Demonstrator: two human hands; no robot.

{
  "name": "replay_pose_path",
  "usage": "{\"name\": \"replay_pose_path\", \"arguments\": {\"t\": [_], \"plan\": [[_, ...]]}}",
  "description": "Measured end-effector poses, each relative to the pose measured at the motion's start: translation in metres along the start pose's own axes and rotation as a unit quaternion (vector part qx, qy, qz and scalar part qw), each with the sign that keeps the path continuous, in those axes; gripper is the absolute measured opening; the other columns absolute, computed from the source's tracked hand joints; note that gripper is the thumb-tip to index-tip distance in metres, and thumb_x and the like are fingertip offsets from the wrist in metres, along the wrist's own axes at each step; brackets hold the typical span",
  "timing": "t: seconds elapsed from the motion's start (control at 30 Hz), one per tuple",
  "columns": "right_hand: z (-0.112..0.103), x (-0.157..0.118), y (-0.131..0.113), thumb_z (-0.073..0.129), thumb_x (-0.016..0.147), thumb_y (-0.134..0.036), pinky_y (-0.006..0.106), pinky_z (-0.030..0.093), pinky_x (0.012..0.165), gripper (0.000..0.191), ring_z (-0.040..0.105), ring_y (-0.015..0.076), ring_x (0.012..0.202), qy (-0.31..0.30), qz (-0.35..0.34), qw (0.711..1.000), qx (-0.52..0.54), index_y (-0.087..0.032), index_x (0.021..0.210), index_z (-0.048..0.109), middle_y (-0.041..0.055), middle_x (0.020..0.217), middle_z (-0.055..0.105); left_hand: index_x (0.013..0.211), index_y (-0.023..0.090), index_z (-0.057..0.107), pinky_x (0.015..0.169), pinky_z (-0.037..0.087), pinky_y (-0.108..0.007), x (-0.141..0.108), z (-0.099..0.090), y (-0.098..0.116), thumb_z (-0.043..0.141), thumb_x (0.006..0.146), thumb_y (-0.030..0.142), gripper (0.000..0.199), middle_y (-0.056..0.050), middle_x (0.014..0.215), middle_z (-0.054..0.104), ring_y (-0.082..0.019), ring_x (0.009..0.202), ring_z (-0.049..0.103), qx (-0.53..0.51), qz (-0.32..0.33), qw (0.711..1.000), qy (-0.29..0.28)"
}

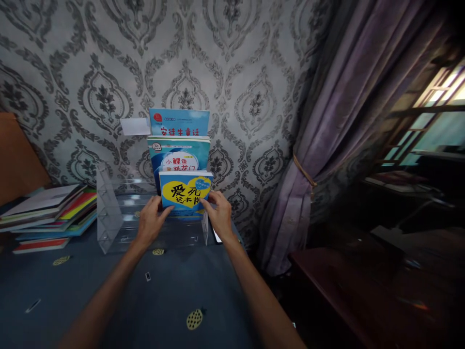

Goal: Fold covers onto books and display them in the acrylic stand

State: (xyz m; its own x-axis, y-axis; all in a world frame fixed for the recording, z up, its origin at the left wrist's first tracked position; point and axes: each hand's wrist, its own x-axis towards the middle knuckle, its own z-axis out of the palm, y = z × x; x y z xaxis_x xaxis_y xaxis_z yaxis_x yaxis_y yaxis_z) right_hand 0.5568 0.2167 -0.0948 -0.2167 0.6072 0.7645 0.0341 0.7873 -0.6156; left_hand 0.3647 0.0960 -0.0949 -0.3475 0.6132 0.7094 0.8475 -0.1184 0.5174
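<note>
A blue book with a yellow heart shape (186, 190) stands upright at the front of a clear tiered rack (109, 208), toward the rack's right end. My left hand (151, 220) pinches its lower left edge, thumb on the cover. On the other side, my right hand (219, 213) grips the lower right edge the same way. Behind it, one tier up, is a teal book with a white oval (179, 154). A light blue book with red lettering (179, 121) rises highest at the back.
Stacked books (54, 208) lie left of the rack on the dark blue tablecloth (145, 310). A white card (135, 126) shows against the patterned wall. Part of a phone (217, 236) lies by the rack's right end. A purple curtain (319, 121) hangs at right, above a dark red surface (327, 276).
</note>
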Motion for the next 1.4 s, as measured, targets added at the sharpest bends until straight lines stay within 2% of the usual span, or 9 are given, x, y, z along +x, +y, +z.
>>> {"name": "replay_pose_path", "arguments": {"t": [0.13,0.27,0.37,0.57,0.73,0.9,0.97,1.13,1.4], "plan": [[-0.001,0.0,0.002,0.067,0.088,-0.036,0.032,0.056,0.077,0.017,0.067,0.0207,0.084,-0.014,0.027,0.999,0.025,-0.019,0.088,0.07,0.0056,0.089,0.067,0.078,0.024,0.051,0.072,0.044,-0.032,-0.001,-0.003,0.002,0.057,0.09,0.046,0.026,0.0,0.08,0.056,-0.02,0.076,0.057,0.008,0.003,1.0,-0.012],[-0.007,0.006,0.007,0.069,0.085,-0.039,0.034,0.058,0.079,0.02,0.068,0.0213,0.084,-0.05,0.04,0.997,0.046,-0.019,0.089,0.072,0.0059,0.089,0.069,0.089,0.022,0.056,0.074,0.046,-0.032,-0.004,-0.004,0.006,0.055,0.094,0.042,0.02,-0.001,0.087,0.061,-0.02,0.08,0.061,0.011,0.004,1.0,-0.012],[-0.011,0.01,0.009,0.071,0.082,-0.037,0.035,0.059,0.079,0.02,0.069,0.0219,0.083,-0.071,0.054,0.994,0.055,-0.02,0.092,0.072,0.0059,0.09,0.073,0.095,0.022,0.058,0.078,0.048,-0.032,-0.006,-0.004,0.007,0.054,0.095,0.038,0.017,-0.003,0.092,0.064,-0.021,0.086,0.064,0.05,0.001,0.999,-0.023],[-0.011,0.01,0.005,0.069,0.083,-0.035,0.036,0.06,0.08,0.023,0.071,0.0232,0.086,-0.063,0.035,0.997,0.032,-0.02,0.102,0.072,0.0076,0.097,0.075,0.089,0.023,0.055,0.078,0.048,-0.033,-0.007,-0.009,0.004,0.057,0.094,0.034,0.013,-0.004,0.093,0.068,-0.023,0.089,0.066,0.126,-0.02,0.99,-0.066],[-0.009,0.009,-0.004,0.067,0.085,-0.031,0.037,0.06,0.081,0.026,0.072,0.0236,0.087,-0.056,0.017,0.998,0.001,-0.02,0.108,0.071,0.008,0.1,0.076,0.096,0.022,0.054,0.074,0.048,-0.032,-0.01,-0.009,0.009,0.057,0.096,0.035,0.013,-0.007,0.094,0.072,-0.025,0.089,0.07,0.162,-0.044,0.982,-0.085],[-0.005,0.006,-0.011,0.066,0.083,-0.027,0.037,0.059,0.082,0.034,0.073,0.0241,0.086,-0.034,0.032,0.998,-0.038,-0.023,0.117,0.068,0.0061,0.1,0.078,0.108,0.018,0.05,0.072,0.049,-0.033,-0.009,-0.011,0.027,0.049,0.102,0.036,0.02,-0.012,0.097,0.073,-0.029,0.091,0.073,0.281,-0.079,0.946,-0.139],[-0.003,0.004,-0.012,0.065,0.083,-0.026,0.038,0.059,0.082,0.039,0.074,0.024,0.084,-0.021,0.041,0.998,-0.051,-0.023,0.121,0.066,0.0061,0.1,0.078,0.111,0.017,0.048,0.071,0.05,-0.033,-0.009,-0.013,0.031,0.048,0.102,0.037,0.022,-0.012,0.099,0.073,-0.029,0.093,0.073,0.29,-0.083,0.944,-0.136],[0.001,0.002,-0.01,0.064,0.083,-0.03,0.037,0.057,0.075,0.048,0.073,0.0252,0.079,-0.01,0.067,0.994,-0.08,-0.018,0.129,0.063,0.0077,0.093,0.078,0.127,0.016,0.042,0.074,0.051,-0.034,-0.006,-0.013,0.028,0.052,0.101,0.038,0.035,-0.014,0.11,0.074,-0.031,0.098,0.074,0.243,-0.075,0.962,-0.097],[0.003,0.001,-0.015,0.055,0.087,-0.028,0.034,0.054,0.074,0.047,0.068,0.0234,0.079,-0.038,0.029,0.99,-0.13,-0.016,0.132,0.066,0.0099,0.096,0.073,0.139,0.013,0.038,0.077,0.053,-0.038,0.0,-0.006,0.023,0.05,0.1,0.032,0.045,-0.022,0.123,0.07,-0.033,0.1,0.073,0.221,-0.045,0.97,-0.092]]}}
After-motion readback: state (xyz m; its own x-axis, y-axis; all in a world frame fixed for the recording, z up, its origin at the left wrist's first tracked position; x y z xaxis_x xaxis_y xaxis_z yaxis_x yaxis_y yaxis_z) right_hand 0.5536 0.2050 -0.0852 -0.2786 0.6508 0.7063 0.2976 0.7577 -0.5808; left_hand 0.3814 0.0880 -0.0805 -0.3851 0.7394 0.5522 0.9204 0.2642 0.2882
